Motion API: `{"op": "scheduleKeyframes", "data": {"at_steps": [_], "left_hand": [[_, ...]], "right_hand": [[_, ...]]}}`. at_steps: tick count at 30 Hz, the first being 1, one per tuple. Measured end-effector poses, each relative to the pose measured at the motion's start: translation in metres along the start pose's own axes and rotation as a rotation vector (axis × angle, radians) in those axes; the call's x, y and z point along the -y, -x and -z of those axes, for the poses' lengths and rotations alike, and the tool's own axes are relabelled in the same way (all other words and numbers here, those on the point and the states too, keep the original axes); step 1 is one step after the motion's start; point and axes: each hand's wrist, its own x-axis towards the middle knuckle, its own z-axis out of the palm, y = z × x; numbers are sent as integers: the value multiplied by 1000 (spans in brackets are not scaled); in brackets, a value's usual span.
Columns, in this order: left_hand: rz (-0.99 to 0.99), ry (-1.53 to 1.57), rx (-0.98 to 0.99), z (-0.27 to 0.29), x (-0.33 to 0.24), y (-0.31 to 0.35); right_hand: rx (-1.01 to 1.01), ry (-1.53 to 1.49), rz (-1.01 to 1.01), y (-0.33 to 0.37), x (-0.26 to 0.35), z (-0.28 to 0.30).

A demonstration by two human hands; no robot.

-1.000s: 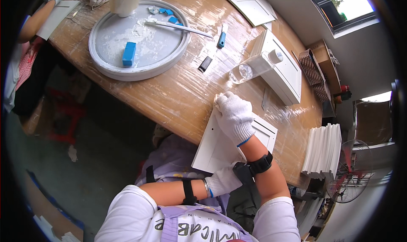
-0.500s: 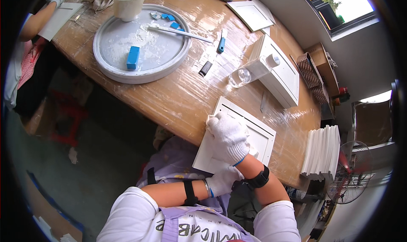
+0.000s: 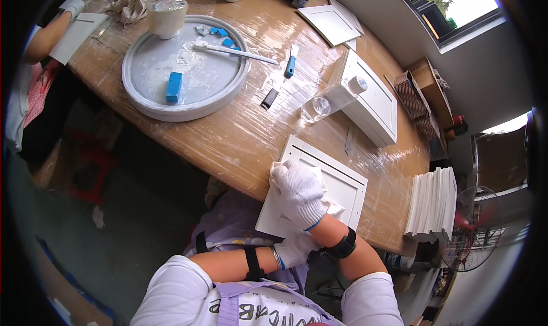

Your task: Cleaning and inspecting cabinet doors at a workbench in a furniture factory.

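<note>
The right hand (image 3: 298, 190) clutches cloth (image 3: 333, 208) on a stiff, probably light panel (image 3: 353, 184), best held by edges; whether the left hand (image 3: 295, 250) grips is hidden.

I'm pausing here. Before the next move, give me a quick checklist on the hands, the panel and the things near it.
1. Right hand gripping the white cloth over the panel: ok.
2. Left hand gripping the panel: cannot tell; it is at the near edge, partly hidden.
3. Panel fully supported by the table: not ok; its near corner juts past the table's edge.
4. Clear bottle capped and apart from the panel: ok.
5. Blue-handled scraper clear of the panel: ok.
</note>
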Motion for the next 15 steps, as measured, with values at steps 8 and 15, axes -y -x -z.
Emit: {"op": "scheduleKeyframes", "data": {"at_steps": [8, 15], "left_hand": [[213, 204, 66, 22, -25, -35], [-273, -534, 167, 7, -11, -31]], "right_hand": [[-108, 95, -277, -52, -59, 4], [256, -65, -532, -39, -104, 31]]}}
